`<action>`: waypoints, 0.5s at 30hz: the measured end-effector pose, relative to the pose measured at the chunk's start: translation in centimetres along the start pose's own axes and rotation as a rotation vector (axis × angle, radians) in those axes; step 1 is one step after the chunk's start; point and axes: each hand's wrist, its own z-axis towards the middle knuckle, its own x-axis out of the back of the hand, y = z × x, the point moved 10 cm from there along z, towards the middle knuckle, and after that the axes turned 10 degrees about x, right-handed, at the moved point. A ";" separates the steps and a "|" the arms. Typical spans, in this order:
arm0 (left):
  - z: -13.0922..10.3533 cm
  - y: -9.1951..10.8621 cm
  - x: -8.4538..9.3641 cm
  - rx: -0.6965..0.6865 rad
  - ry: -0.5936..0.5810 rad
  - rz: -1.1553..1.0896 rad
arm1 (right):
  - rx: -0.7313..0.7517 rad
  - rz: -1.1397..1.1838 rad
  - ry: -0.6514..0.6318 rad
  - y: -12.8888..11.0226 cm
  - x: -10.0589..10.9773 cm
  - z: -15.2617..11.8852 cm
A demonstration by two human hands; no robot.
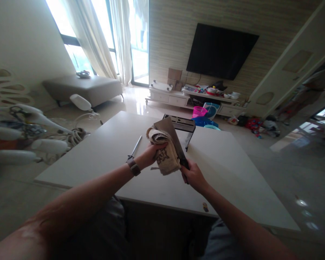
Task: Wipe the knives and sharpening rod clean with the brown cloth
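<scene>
1. Hands: 2. Left hand [155, 151] closed on the cloth; right hand [193, 175] clamped on the cleaver's dark handle.
2. Cloth [168, 159]: 1, beige, rolled/folded, dark markings, held above the table [233, 173].
3. Cleaver [170, 130]: 1, wide blade tilted up and away, lying along the cloth; also above the table.
4. Metal rod [137, 145]: 1, dark handle end, on the table, left of the cloth.
5. Small yellow-and-dark item [205, 207]: 1, at the near table edge; type unclear.
6. Dark-framed box [188, 124]: 1, far side of the table, partly behind the blade; contents can't tell.
7. Baskets: 2 on the floor beyond the table, pink basket [199, 111] and teal basket [212, 127]; contents can't tell. Blue item [203, 121] between them, type unclear.
8. White bowls [234, 95]: at least 2, on the low cabinet [173, 100]; contents too small to tell.
9. TV [222, 50]: 1, on the wall.
</scene>
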 end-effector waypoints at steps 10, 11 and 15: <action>1.1 6.8 5.4 -0.149 0.179 -0.077 | -0.043 0.044 -0.032 -0.2 -0.4 -0.2; 1.0 7.5 5.9 -0.158 0.179 -0.082 | -0.049 0.057 -0.032 -0.1 -0.4 -0.4; 0.7 8.3 6.8 -0.071 0.108 -0.068 | -0.064 0.111 0.012 0.1 0.4 -0.8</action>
